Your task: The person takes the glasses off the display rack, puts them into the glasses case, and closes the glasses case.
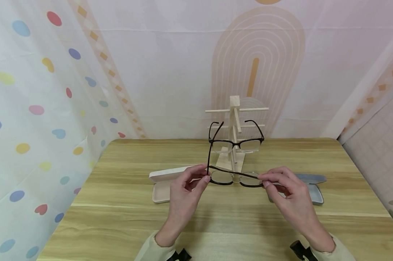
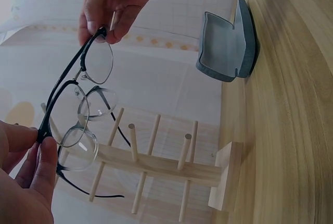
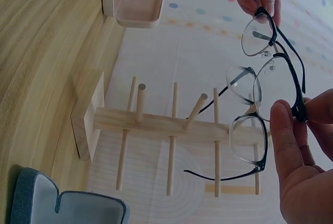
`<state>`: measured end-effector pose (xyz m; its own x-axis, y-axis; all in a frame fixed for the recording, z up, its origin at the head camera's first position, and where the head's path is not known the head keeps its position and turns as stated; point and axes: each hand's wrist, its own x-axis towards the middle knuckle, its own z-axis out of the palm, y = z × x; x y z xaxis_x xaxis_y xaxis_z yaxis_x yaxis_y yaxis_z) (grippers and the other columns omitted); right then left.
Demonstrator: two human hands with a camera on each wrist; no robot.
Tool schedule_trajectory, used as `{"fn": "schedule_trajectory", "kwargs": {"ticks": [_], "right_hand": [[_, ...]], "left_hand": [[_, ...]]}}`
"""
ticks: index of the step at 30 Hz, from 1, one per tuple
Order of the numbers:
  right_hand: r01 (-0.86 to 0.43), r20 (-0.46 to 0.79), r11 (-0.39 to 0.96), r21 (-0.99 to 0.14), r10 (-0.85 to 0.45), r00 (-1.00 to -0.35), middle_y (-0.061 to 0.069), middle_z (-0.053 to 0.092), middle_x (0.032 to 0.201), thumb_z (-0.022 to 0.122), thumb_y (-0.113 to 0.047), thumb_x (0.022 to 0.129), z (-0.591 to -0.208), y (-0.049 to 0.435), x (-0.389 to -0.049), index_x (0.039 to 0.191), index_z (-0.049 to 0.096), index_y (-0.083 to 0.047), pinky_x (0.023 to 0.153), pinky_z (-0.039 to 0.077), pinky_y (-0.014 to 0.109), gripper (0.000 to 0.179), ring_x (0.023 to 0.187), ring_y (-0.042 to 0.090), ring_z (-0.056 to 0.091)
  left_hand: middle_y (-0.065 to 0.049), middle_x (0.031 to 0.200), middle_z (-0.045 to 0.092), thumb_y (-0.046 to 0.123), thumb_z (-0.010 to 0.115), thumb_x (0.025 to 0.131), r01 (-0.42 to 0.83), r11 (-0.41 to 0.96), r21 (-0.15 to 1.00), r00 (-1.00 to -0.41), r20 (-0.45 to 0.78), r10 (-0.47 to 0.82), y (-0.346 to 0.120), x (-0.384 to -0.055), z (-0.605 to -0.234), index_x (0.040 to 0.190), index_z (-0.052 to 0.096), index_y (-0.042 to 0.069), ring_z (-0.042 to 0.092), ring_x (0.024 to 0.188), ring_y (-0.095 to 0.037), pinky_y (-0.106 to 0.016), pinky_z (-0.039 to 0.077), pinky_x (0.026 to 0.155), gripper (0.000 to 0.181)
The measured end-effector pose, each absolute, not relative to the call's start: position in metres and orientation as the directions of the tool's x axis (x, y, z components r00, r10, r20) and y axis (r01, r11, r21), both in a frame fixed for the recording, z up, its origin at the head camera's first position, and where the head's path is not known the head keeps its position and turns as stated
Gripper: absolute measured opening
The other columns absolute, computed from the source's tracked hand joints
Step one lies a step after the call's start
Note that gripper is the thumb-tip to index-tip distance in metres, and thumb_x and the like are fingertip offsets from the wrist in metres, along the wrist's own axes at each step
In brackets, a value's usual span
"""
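Between my two hands is a pair of half-rim eyeglasses point(image 1: 221, 183) with black brows and clear round lenses. My left hand point(image 1: 186, 188) pinches its left corner, thumb and fingertips at the hinge. At the opposite corner, my right hand point(image 1: 291, 192) pinches the frame between thumb and fingers. One temple points up and away from the left corner; the other lies folded across behind the lenses. Behind them, a second pair of black-topped eyeglasses point(image 1: 237, 144) hangs on the upper part of a wooden display stand point(image 1: 234, 102), its temples pointing backward.
An open case point(image 1: 161, 193), white outside and pale pink inside, lies partly behind the left hand. Behind the right hand is an open grey-blue case point(image 1: 316, 194). The stand has several pegs sticking out, near the table's point(image 1: 124, 217) back edge. A patterned curtain point(image 1: 170, 72) hangs behind.
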<state>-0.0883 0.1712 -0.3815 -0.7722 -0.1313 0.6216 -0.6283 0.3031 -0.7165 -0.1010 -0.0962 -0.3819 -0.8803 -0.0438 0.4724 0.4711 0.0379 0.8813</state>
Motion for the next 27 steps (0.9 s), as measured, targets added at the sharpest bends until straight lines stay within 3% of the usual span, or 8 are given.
{"fn": "schedule_trajectory", "kwargs": {"ticks": [9,15,27], "right_hand": [[-0.630,0.620,0.299,-0.717,-0.140,-0.772,0.003,0.064,0.104,0.062,0.023,0.088,-0.3818,0.1709,-0.0884,0.104,0.077,-0.004,0.072,0.059,0.018,0.035,0.089,0.007,0.069],[-0.645,0.640,0.279,-0.712,-0.121,-0.759,0.007,0.065,0.102,0.063,0.023,0.087,-0.3840,0.1685,-0.0877,0.103,0.078,-0.002,0.073,0.058,0.017,0.033,0.088,0.009,0.069],[-0.634,0.626,0.304,-0.711,-0.138,-0.768,0.003,0.064,0.101,0.063,0.023,0.088,-0.3832,0.1689,-0.0883,0.101,0.077,0.003,0.073,0.058,0.017,0.028,0.088,0.007,0.069]], "left_hand": [[-0.018,0.100,0.073,-0.009,0.075,0.089,0.464,0.049,0.884,-0.884,0.466,-0.041,-0.0971,-0.1010,-0.3827,0.115,0.072,-0.005,0.069,0.092,-0.011,-0.026,0.061,0.081,0.026],[-0.019,0.099,0.073,-0.008,0.075,0.090,0.469,0.051,0.882,-0.881,0.471,-0.041,-0.0979,-0.1003,-0.3836,0.114,0.072,-0.005,0.069,0.092,-0.009,-0.026,0.061,0.081,0.025],[-0.015,0.099,0.074,-0.012,0.073,0.089,0.475,0.080,0.876,-0.878,0.478,-0.026,-0.0991,-0.0989,-0.3846,0.107,0.076,-0.002,0.069,0.090,-0.005,-0.026,0.061,0.079,0.020]]}}
